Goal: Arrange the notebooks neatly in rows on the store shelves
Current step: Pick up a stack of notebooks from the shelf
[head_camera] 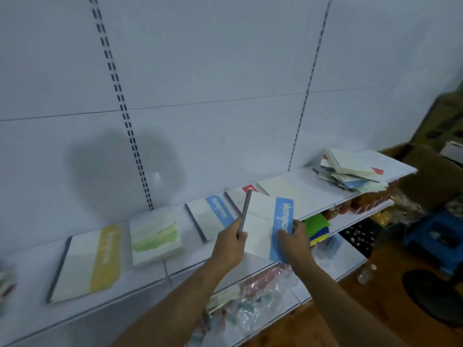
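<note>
I see the left hand (pixel 231 242) pinching the blue-banded notebook (pixel 263 226) by its spine, the right hand (pixel 295 240) gripping its blue edge; the cover title is blurred, perhaps "Notebook".

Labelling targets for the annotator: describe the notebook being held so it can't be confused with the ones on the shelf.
Start at the white top shelf with its row of flat-lying notebooks. Above its front edge, right of centre, the left hand and right hand hold a white notebook with a blue band and grey spine. Its blue-banded twin lies flat just behind; this one is lifted and tilted.
</note>
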Action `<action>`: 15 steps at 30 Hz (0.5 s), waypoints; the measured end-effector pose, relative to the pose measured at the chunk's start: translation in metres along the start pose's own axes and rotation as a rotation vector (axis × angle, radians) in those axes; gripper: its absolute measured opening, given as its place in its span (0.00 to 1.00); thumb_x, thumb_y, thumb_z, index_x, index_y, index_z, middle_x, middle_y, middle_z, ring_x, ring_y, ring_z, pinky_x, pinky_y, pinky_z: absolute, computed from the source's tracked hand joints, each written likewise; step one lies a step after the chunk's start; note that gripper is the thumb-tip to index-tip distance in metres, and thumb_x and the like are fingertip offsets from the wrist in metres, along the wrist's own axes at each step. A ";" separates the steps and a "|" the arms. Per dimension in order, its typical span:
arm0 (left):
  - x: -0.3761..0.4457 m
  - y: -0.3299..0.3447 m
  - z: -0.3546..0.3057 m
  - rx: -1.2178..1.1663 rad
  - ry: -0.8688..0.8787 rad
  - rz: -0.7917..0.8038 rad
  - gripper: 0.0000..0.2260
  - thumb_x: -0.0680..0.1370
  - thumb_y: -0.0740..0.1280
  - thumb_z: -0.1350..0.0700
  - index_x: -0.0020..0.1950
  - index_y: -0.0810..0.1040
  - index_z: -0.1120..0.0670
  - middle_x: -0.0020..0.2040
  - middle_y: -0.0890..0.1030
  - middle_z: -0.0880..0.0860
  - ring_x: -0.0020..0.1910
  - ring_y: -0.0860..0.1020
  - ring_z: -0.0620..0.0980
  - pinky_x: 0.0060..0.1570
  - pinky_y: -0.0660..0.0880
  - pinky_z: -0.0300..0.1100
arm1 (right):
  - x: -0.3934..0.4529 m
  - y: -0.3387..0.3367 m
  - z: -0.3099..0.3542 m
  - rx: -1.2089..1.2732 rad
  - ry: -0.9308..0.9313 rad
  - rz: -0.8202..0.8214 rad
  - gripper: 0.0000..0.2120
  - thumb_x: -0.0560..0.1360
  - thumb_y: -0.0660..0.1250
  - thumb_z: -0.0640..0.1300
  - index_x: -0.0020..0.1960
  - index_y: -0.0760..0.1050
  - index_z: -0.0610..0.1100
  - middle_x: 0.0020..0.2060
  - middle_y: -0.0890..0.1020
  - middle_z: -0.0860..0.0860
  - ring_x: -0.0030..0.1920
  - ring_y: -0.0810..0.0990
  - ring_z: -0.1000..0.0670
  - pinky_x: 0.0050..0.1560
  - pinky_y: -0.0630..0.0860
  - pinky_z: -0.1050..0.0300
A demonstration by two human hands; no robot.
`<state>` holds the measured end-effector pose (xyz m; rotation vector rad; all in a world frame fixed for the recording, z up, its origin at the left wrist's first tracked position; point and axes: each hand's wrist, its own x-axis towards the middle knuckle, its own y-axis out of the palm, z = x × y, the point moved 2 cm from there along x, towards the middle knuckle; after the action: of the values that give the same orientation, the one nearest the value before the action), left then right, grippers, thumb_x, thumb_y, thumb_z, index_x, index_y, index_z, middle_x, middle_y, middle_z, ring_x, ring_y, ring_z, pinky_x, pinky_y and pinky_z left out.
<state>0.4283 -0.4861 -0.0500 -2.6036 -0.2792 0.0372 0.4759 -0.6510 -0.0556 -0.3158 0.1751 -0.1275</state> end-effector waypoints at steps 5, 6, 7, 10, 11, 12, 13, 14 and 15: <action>0.048 -0.044 0.044 0.025 -0.152 -0.079 0.19 0.79 0.65 0.57 0.69 0.71 0.54 0.53 0.81 0.58 0.51 0.79 0.55 0.48 0.71 0.38 | 0.048 0.069 0.022 -0.116 -0.072 0.153 0.18 0.76 0.64 0.39 0.65 0.67 0.42 0.52 0.78 0.43 0.44 0.76 0.46 0.42 0.69 0.58; 0.053 -0.051 0.052 0.031 -0.169 -0.088 0.19 0.78 0.66 0.57 0.69 0.71 0.53 0.52 0.82 0.58 0.50 0.79 0.55 0.48 0.71 0.39 | 0.056 0.082 0.023 -0.150 -0.075 0.187 0.18 0.76 0.64 0.39 0.65 0.68 0.42 0.51 0.79 0.43 0.43 0.76 0.47 0.39 0.70 0.59; 0.057 -0.056 0.061 0.043 -0.183 -0.093 0.18 0.77 0.66 0.56 0.68 0.72 0.53 0.50 0.82 0.58 0.49 0.80 0.55 0.48 0.73 0.39 | 0.062 0.095 0.025 -0.178 -0.087 0.222 0.19 0.75 0.65 0.39 0.65 0.68 0.42 0.51 0.79 0.42 0.42 0.76 0.48 0.38 0.70 0.59; 0.065 -0.068 0.084 0.047 -0.233 -0.106 0.18 0.77 0.68 0.57 0.66 0.73 0.56 0.51 0.82 0.56 0.45 0.78 0.50 0.43 0.74 0.36 | 0.077 0.126 0.029 -0.307 -0.112 0.328 0.22 0.76 0.65 0.40 0.68 0.66 0.43 0.54 0.79 0.42 0.47 0.79 0.46 0.45 0.74 0.57; 0.067 -0.070 0.090 0.038 -0.257 -0.103 0.18 0.77 0.67 0.58 0.66 0.72 0.57 0.54 0.81 0.56 0.47 0.78 0.49 0.42 0.73 0.33 | 0.083 0.136 0.029 -0.358 -0.137 0.365 0.22 0.76 0.64 0.41 0.69 0.65 0.43 0.56 0.79 0.42 0.51 0.79 0.44 0.49 0.74 0.55; 0.070 -0.071 0.096 0.036 -0.277 -0.097 0.17 0.77 0.67 0.59 0.66 0.72 0.58 0.56 0.80 0.56 0.49 0.78 0.49 0.42 0.73 0.32 | 0.088 0.145 0.030 -0.407 -0.153 0.394 0.22 0.76 0.64 0.41 0.69 0.65 0.43 0.58 0.78 0.42 0.54 0.78 0.43 0.52 0.73 0.53; 0.074 -0.071 0.100 0.042 -0.295 -0.094 0.18 0.77 0.66 0.60 0.66 0.71 0.58 0.58 0.80 0.56 0.52 0.78 0.50 0.45 0.73 0.33 | 0.095 0.153 0.030 -0.437 -0.173 0.418 0.23 0.76 0.64 0.40 0.70 0.65 0.42 0.59 0.77 0.42 0.56 0.78 0.42 0.53 0.72 0.52; 0.078 -0.071 0.105 0.052 -0.312 -0.095 0.18 0.77 0.66 0.60 0.67 0.71 0.58 0.60 0.79 0.57 0.55 0.78 0.52 0.50 0.73 0.36 | 0.102 0.161 0.030 -0.464 -0.181 0.440 0.23 0.76 0.64 0.40 0.70 0.64 0.42 0.61 0.77 0.42 0.57 0.77 0.42 0.55 0.72 0.51; 0.082 -0.069 0.109 0.059 -0.334 -0.096 0.19 0.77 0.66 0.61 0.67 0.70 0.58 0.61 0.78 0.57 0.57 0.77 0.53 0.53 0.72 0.37 | 0.109 0.167 0.029 -0.492 -0.192 0.463 0.24 0.76 0.64 0.40 0.70 0.64 0.41 0.61 0.76 0.42 0.58 0.77 0.42 0.55 0.73 0.51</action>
<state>0.4865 -0.3570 -0.1072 -2.5127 -0.5127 0.4421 0.6041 -0.5011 -0.0985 -0.7647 0.0830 0.4105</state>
